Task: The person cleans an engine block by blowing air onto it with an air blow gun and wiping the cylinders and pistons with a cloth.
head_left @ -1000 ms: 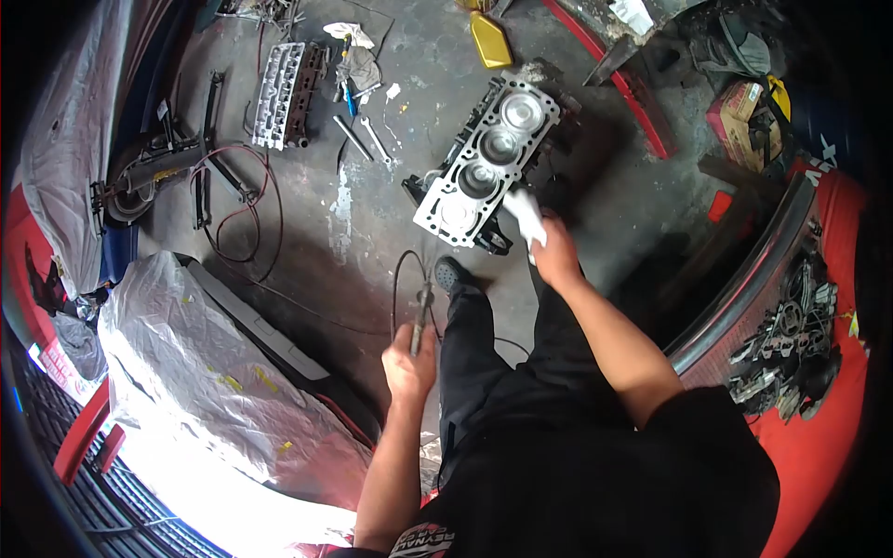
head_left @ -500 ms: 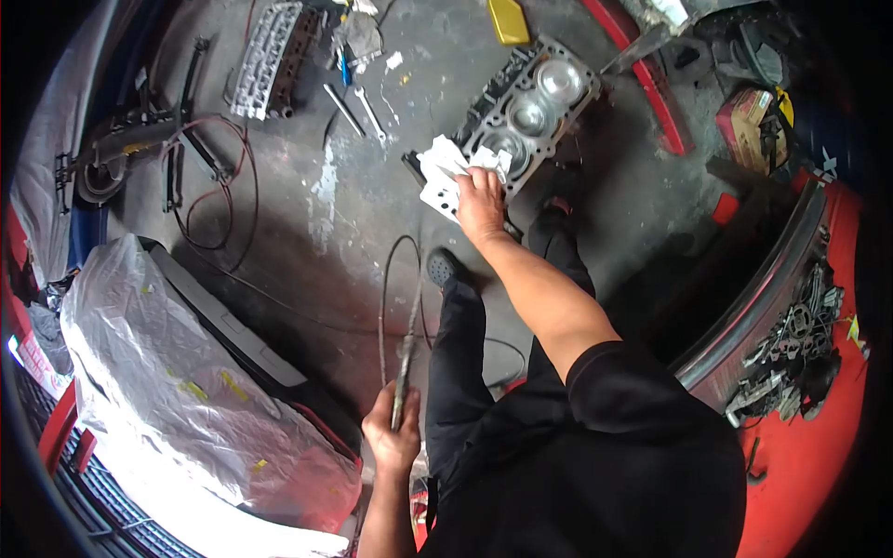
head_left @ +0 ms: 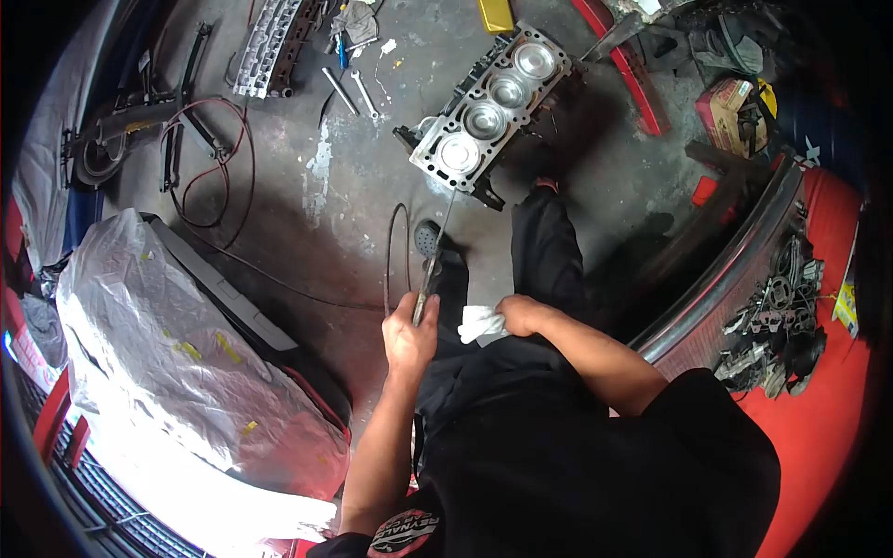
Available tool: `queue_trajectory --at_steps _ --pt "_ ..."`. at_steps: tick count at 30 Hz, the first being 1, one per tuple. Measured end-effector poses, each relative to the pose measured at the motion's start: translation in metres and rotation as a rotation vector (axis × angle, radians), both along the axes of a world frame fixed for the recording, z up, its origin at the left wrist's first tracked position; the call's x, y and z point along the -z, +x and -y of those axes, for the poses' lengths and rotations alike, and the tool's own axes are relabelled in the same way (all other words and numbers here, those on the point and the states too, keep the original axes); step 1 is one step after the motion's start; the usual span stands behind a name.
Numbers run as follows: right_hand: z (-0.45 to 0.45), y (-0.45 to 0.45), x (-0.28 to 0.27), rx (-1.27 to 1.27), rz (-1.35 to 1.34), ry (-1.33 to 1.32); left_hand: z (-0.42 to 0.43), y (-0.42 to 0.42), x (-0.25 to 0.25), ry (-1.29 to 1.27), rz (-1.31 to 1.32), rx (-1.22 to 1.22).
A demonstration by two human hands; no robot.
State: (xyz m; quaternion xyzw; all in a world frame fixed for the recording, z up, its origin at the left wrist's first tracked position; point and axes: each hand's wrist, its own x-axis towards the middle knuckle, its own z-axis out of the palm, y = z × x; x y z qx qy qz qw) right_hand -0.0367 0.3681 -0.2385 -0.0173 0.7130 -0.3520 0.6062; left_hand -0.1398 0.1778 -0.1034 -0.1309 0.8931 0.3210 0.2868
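Observation:
My left hand [head_left: 409, 337] is closed around a slim metal air blow gun [head_left: 432, 270], whose long thin nozzle points up toward the near end of the engine block. A dark hose loops beside it. In my right hand [head_left: 524, 316] a bunched white rag [head_left: 480, 323] is gripped close to my lap. The engine block [head_left: 445, 133] lies on the floor ahead of my feet, its deck face up, with several shiny piston tops showing in the bores. Neither hand touches the block.
A cylinder head [head_left: 267, 51] and two wrenches [head_left: 366, 90] lie on the floor at upper left. A yellow container [head_left: 496, 14] stands beyond the block. Plastic sheeting [head_left: 177, 335] covers a car part at left. Metal parts [head_left: 777, 316] rest on a red panel at right.
My right hand has drawn the white rag back from the block to my lap, uncovering the near bores. My left hand has raised the blow gun, bringing its tip toward the block.

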Motion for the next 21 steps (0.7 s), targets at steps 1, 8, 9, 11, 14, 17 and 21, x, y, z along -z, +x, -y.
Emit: queue_trajectory --at_steps 1,8,9,11,14,17,21 --pt "-0.005 0.001 -0.006 -0.024 0.050 0.027 -0.007 -0.002 0.002 -0.014 0.002 0.014" --pt "-0.043 -0.006 -0.037 -0.147 -0.107 0.048 -0.040 -0.011 0.019 -0.111 0.010 0.053" --pt "-0.049 -0.009 -0.039 -0.141 -0.114 0.050 -0.046 -0.015 0.021 -0.110 -0.026 0.046" --pt "-0.060 -0.007 -0.045 -0.306 -0.234 0.057 -0.052 -0.027 0.020 -0.133 -0.012 0.035" --pt "-0.061 0.014 -0.020 -0.321 -0.188 0.008 -0.067 -0.054 0.016 -0.196 0.089 0.018" --pt "-0.069 0.021 -0.016 -0.196 -0.139 -0.080 -0.066 -0.068 0.014 -0.197 0.151 0.018" --pt "-0.094 0.001 -0.022 0.311 -0.046 -0.057 -0.072 -0.084 0.020 -0.250 0.254 0.028"
